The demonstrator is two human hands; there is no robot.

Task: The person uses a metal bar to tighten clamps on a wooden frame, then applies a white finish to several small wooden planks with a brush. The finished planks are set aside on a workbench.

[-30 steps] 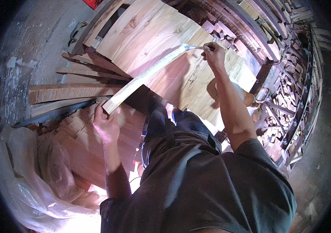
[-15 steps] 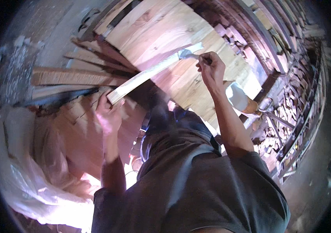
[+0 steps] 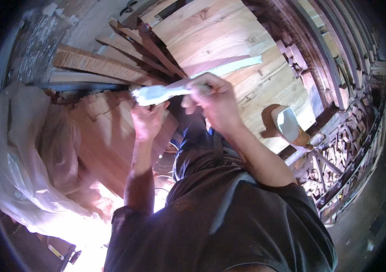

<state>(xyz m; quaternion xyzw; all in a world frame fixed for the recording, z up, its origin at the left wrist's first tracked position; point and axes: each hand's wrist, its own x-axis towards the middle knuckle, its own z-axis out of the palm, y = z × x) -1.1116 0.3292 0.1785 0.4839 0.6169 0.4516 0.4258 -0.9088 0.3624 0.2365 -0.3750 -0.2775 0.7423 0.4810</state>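
Observation:
A long wooden strip [image 3: 238, 66] slants across the space before me, its far end coated white. My left hand [image 3: 148, 121] is closed under its near end. My right hand [image 3: 219, 97] is closed round a brush whose white-coated head [image 3: 159, 94] lies at the strip's near end, just above my left fingers. The brush handle is mostly hidden in my right fist, and that hand and the brush cover part of the strip. Right of my right forearm, a cup [image 3: 288, 123] with white stuff inside rests at the edge of a wooden panel [image 3: 229, 34].
Several rough boards [image 3: 97, 63] fan out on the left, above another wooden panel [image 3: 97, 131]. Crumpled clear plastic sheeting [image 3: 25, 163] hangs at far left. Wood offcuts [image 3: 333, 158] fill a rack at right, near dark metal rails [image 3: 313, 50].
My right hand has drawn the brush along the strip from near its far end to its near end, beside my left hand. The left hand still holds the strip.

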